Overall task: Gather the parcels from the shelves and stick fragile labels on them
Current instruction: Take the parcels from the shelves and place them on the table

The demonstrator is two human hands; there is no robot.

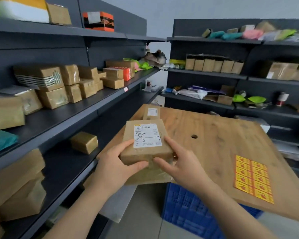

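Cardboard fills the left hand (114, 164), thumb on top and fingers wrapped round the near corner of the parcel (145, 153). The right hand (181, 166) only steadies it with a straight index finger and thumb. The parcel hangs at the near left edge of the wooden board (214, 135), seemingly atop a second box (145, 176). Set down there, it could slide off to the floor, and the board, perched on a blue crate (188, 204), may tip. The fragile labels (254, 180) lie well apart, rightward.
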